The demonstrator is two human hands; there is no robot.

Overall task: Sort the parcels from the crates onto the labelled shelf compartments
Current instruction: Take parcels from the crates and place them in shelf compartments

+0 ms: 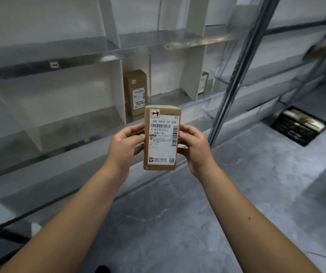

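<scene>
I hold a small brown cardboard parcel (pixel 161 137) upright in front of me, its white shipping label with barcodes facing the camera and a handwritten mark in a red box at the top left. My left hand (pixel 125 147) grips its left edge, and my right hand (pixel 194 147) grips its right edge. Behind it runs the grey metal shelf (pixel 59 123) with white dividers. A second brown parcel (pixel 136 92) stands upright in a compartment just beyond the held one. A third parcel (pixel 204 81) shows partly behind a divider further right.
Small label tags (pixel 54 65) sit on the shelf rails. A metal upright post (pixel 235 79) slants down at the right. A dark crate (pixel 299 126) with contents lies on the grey concrete floor at the right. Several shelf compartments at the left hold nothing.
</scene>
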